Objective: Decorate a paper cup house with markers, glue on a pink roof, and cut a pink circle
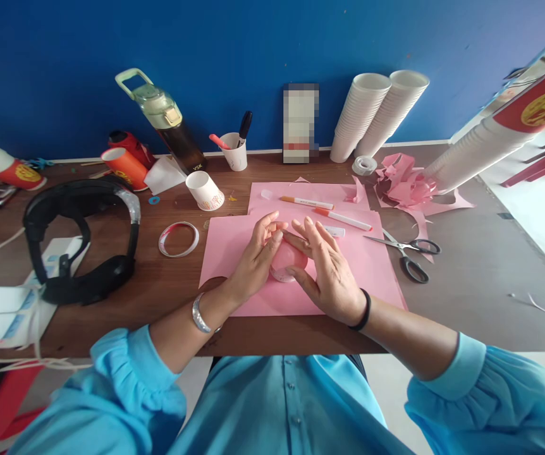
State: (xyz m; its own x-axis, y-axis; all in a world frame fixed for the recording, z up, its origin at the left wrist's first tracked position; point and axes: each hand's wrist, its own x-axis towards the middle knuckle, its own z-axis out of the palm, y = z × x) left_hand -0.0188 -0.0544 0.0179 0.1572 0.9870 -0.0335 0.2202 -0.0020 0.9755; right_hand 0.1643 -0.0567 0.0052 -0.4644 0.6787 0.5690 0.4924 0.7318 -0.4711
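Note:
A pink paper-covered cup (287,262) stands between my hands on pink sheets of paper (248,297); a whitish rim shows at its base. On its left side, my left hand (260,253) is closed on it, thumb and bent fingers near its top. From the right, my right hand (327,268) clasps it, the thumb low on its front and long fingers reaching across the top. My palms hide much of the cup. Just beyond lie an orange-capped marker (343,219), another marker (306,202) and a white one (334,231), partly covered by my right hand.
Black-handled scissors (408,246) lie right of the paper, below crumpled pink scraps (408,183). Left are a tape roll (178,239), a white paper cup (205,191) and a black headset (83,240). Behind stand a bottle (163,120), a pen cup (234,153) and stacked cups (360,117).

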